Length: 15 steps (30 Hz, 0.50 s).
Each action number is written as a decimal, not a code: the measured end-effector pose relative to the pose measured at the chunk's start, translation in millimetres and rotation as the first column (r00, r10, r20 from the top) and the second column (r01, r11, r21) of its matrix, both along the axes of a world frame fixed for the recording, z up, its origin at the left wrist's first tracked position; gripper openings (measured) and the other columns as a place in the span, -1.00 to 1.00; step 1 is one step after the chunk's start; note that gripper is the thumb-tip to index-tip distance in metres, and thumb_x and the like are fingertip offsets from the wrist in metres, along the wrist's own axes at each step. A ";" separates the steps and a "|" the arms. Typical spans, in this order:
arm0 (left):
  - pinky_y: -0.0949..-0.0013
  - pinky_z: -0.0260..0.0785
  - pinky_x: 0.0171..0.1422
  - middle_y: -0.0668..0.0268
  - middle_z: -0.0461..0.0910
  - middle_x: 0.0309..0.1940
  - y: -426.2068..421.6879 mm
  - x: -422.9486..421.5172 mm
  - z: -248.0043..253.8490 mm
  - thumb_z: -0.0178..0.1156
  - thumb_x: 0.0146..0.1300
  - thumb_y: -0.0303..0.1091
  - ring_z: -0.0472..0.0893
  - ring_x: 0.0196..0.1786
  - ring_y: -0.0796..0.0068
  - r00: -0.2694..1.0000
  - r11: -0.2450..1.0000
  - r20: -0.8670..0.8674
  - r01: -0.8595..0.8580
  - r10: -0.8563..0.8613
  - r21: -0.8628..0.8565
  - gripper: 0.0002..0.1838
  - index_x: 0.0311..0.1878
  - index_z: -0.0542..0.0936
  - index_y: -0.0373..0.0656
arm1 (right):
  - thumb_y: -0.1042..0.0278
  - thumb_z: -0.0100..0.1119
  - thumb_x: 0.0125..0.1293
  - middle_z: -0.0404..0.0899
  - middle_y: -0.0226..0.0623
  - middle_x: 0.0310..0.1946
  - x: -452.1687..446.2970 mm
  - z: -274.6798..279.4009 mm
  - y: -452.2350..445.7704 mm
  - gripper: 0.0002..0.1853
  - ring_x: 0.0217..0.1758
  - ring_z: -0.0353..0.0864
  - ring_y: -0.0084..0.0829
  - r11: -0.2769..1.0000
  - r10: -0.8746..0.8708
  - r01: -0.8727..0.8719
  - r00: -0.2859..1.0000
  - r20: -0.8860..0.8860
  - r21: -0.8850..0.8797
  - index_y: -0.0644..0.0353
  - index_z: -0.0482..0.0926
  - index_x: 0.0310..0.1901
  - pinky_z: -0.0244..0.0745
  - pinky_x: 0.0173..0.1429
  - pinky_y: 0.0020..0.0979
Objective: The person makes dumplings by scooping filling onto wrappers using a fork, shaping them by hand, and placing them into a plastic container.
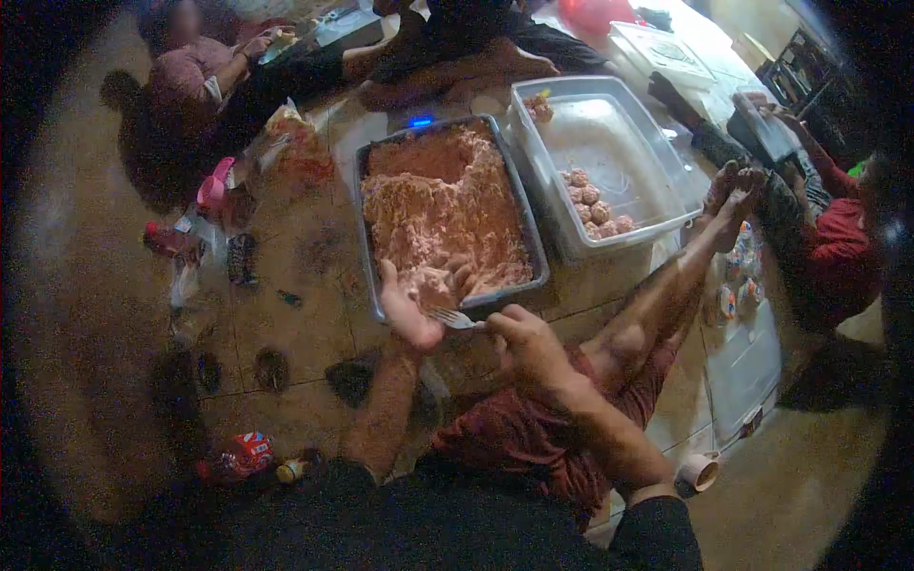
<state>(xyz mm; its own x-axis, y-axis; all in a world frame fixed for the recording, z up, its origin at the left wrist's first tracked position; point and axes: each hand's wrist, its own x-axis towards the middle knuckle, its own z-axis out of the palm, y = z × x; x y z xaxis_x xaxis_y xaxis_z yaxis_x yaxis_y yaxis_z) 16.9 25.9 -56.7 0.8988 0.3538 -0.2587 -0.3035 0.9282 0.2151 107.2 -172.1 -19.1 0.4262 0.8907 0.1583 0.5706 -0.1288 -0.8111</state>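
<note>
Fork at a handful of mixture, over the near edge of the tub

Left hand is palm up at the tub's near edge, fingers half curled, cupped round a lump of the pink mixture. Right hand, just outside the tub's near edge, is closed round the fork's handle; the tines point left, at the lump and the palm, though whether they press into either cannot be told.

The rest of the mixture fills the tub unevenly: rough and paler toward the near end, dug lower and flatter toward the far end, with a ragged step between.

Just right of the tub is a clear box. Balls sit bunched in its near part, on the side toward the tub, and a small clump shows at its far corner, also on that side.

Right of the tub's near end, a bare leg stretches across the tiles. A mug is farther to the tub's near right, and a red-labelled bottle to its near left. Beyond the tub's far left sits a person; well to its right, another in a red top.
</note>
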 end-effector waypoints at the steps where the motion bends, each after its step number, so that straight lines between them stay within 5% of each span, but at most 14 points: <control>1: -0.22 0.45 0.30 -0.22 0.58 0.09 0.4 -2.6 -0.8 -0.37 0.39 0.58 0.59 0.18 -0.20 0.997 0.999 -0.058 0.042 -0.043 -0.021 0.06 0.23 0.41 -0.43 | 0.65 0.18 0.20 0.55 -0.10 -0.18 4.2 6.1 -4.6 -0.65 -0.18 0.65 -0.04 0.997 0.022 -0.021 1.000 0.011 -0.073 0.15 0.60 0.02 0.57 -0.11 -0.10; 4: -0.25 0.36 0.40 -0.23 0.56 0.14 -8.6 -1.7 9.2 -0.40 0.37 0.60 0.52 0.29 -0.21 0.977 0.980 0.076 0.199 -0.200 0.026 0.10 0.25 0.42 -0.47 | 0.64 0.24 0.15 0.52 -0.17 -0.18 18.9 -5.8 -1.6 -0.56 -0.18 0.66 -0.10 0.991 0.046 -0.067 0.982 0.182 0.113 0.10 0.61 0.10 0.58 -0.14 -0.15; 5: -0.27 0.29 0.47 -0.25 0.53 0.19 -8.9 -5.1 20.8 -0.41 0.35 0.61 0.48 0.35 -0.23 0.968 0.966 -0.004 0.251 -0.251 0.063 0.16 0.28 0.42 -0.52 | 0.63 0.27 0.14 0.52 -0.20 -0.14 25.3 -4.7 1.8 -0.49 -0.16 0.66 -0.14 0.961 0.086 -0.121 0.986 0.144 0.248 0.04 0.61 0.16 0.60 -0.13 -0.22; 6: -0.27 0.29 0.47 -0.25 0.53 0.19 -5.3 -10.5 12.4 -0.41 0.35 0.61 0.48 0.35 -0.23 0.968 0.966 0.000 0.250 -0.250 0.066 0.16 0.28 0.42 -0.52 | 0.63 0.27 0.14 0.52 -0.20 -0.14 30.0 -0.3 -4.9 -0.49 -0.16 0.66 -0.14 0.961 0.087 -0.123 0.985 0.149 0.249 0.04 0.61 0.16 0.60 -0.13 -0.22; 8: -0.24 0.27 0.51 -0.29 0.49 0.24 3.4 -17.2 -2.8 -0.40 0.35 0.61 0.44 0.38 -0.28 0.981 0.982 0.074 0.173 -0.179 0.076 0.19 0.30 0.40 -0.59 | 0.46 0.26 0.22 0.57 -0.20 0.09 38.4 11.5 -15.5 -0.50 0.05 0.69 -0.06 0.980 0.158 -0.125 0.960 0.230 -0.153 -0.04 0.56 0.22 0.67 0.00 -0.19; 9: -0.19 0.28 0.52 -0.29 0.49 0.25 1.1 -21.3 -4.5 -0.39 0.35 0.61 0.45 0.37 -0.28 0.984 0.982 -0.054 0.176 -0.172 0.072 0.19 0.32 0.38 -0.59 | 0.46 0.26 0.22 0.57 -0.20 0.09 34.5 8.1 -15.7 -0.50 0.05 0.69 -0.06 0.981 0.150 -0.117 0.964 0.220 -0.156 -0.04 0.56 0.22 0.67 0.00 -0.19; 12: -0.17 0.30 0.51 -0.26 0.49 0.25 -13.0 -16.5 2.5 -0.37 0.34 0.63 0.47 0.36 -0.22 0.964 0.963 0.006 0.268 -0.267 -0.021 0.19 0.33 0.38 -0.57 | 0.46 0.28 0.20 0.59 -0.20 0.07 33.7 -6.9 -8.7 -0.52 0.08 0.69 -0.09 0.994 0.107 -0.108 0.973 0.204 -0.009 -0.04 0.57 0.19 0.67 0.00 -0.21; 15: -0.16 0.32 0.50 -0.23 0.51 0.25 -10.7 -15.6 0.9 -0.33 0.31 0.65 0.51 0.33 -0.14 0.989 0.988 -0.008 0.148 -0.148 0.031 0.20 0.34 0.37 -0.54 | 0.51 0.28 0.16 0.58 -0.17 -0.05 39.1 -19.1 -10.0 -0.54 -0.01 0.69 -0.02 1.000 0.029 -0.028 0.981 0.193 -0.010 0.01 0.55 0.13 0.67 -0.02 -0.17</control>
<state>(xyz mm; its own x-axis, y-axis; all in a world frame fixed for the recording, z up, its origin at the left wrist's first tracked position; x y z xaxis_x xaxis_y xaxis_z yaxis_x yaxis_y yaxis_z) 1.2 15.2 -55.7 0.9405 0.2248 -0.2547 -0.1618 0.9556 0.2462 146.4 -182.1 -38.3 0.3625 0.9034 0.2290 0.7198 -0.1153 -0.6846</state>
